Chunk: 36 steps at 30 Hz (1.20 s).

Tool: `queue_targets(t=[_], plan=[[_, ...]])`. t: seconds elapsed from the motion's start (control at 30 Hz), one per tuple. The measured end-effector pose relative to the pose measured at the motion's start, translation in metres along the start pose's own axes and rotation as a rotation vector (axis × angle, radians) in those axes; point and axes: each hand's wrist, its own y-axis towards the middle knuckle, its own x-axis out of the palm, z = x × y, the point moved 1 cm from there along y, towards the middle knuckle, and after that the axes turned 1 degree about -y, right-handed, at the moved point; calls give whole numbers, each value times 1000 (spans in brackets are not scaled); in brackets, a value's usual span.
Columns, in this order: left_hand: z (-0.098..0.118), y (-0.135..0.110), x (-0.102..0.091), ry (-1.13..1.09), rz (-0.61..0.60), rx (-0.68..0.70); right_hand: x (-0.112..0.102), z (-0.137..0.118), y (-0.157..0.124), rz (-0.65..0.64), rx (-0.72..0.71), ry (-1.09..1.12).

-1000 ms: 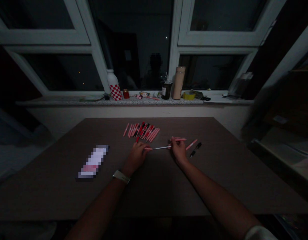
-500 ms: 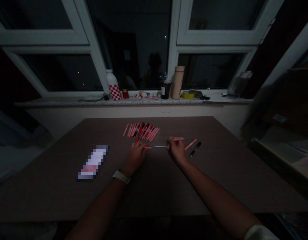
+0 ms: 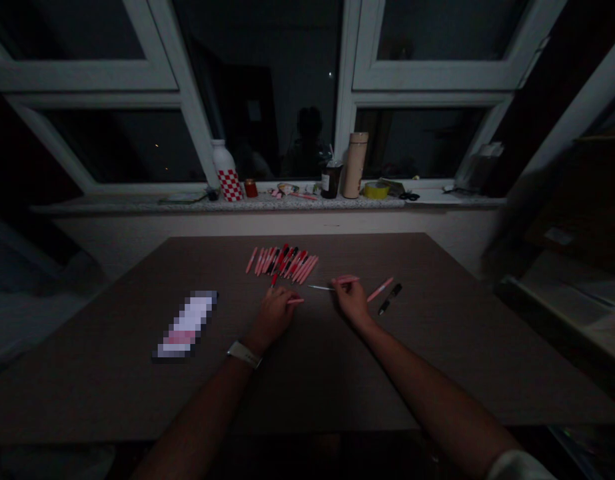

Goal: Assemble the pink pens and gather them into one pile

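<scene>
My left hand (image 3: 274, 313), with a pale band on its wrist, is closed around a pink pen barrel (image 3: 296, 301) that sticks out to the right of its fingers. In my right hand (image 3: 352, 300) the fingers pinch a thin pen refill (image 3: 321, 288), whose tip points left. A pink pen piece (image 3: 348, 279) also lies across the top of the right fingers. The refill and the barrel are apart. Just beyond my left hand a red pen (image 3: 274, 281) rests on the table. Right of my right hand lie a pink pen (image 3: 381, 289) and a black pen (image 3: 390, 299).
A row of several pink, red and black pens (image 3: 288, 263) lies at the table's far side. A blurred-out phone (image 3: 187, 325) sits on the left. Bottles, a drink cup (image 3: 330, 180) and yellow tape (image 3: 376, 191) stand on the windowsill (image 3: 287, 205).
The refill in my right hand has shifted slightly up and away from the pink barrel. My left hand has dropped a little toward me, with the barrel still in it.
</scene>
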Motion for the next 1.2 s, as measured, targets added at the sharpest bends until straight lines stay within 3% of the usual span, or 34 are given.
queue_targets(t=[0.4,0.7,0.97,1.2], plan=[[1,0,1,11,11,-1,-5,-1,-1,-277,-151,-350],[2,2,1,-43,35,-24,-5,-7,-4,-336,-218,-548],[1,3,5,-80,54,-61,-6,-8,-4,-346,-246,-585],[8,5,2,-124,74,-179,-9,-7,-3,-371,-242,-578]])
